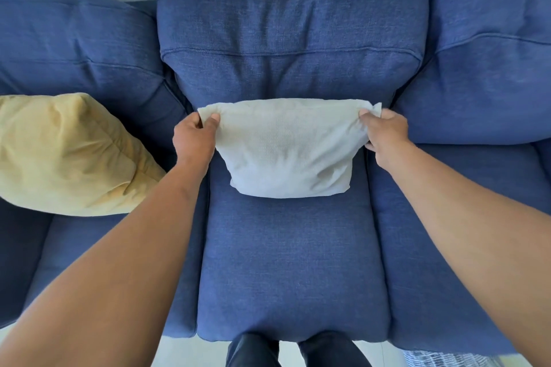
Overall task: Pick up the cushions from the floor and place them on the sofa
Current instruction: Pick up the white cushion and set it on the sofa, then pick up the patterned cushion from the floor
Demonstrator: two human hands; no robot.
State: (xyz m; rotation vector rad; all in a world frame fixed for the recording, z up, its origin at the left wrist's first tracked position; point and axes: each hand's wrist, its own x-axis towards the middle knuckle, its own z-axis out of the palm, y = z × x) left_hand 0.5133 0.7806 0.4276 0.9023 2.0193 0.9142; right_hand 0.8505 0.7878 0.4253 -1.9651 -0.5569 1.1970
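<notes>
A white cushion (287, 149) stands on the middle seat of the blue sofa (292, 262), leaning against the middle back cushion. My left hand (193, 138) pinches its upper left corner. My right hand (384, 132) pinches its upper right corner. A yellow cushion (68, 155) lies on the left seat, leaning against the left back cushion, with neither hand on it.
The sofa has three seats, each with a thick back cushion (292, 39). The right seat (465, 232) holds nothing. My legs in dark trousers (295, 350) stand against the sofa's front edge. A pale floor strip (190, 348) and a striped thing (441, 359) show at the bottom.
</notes>
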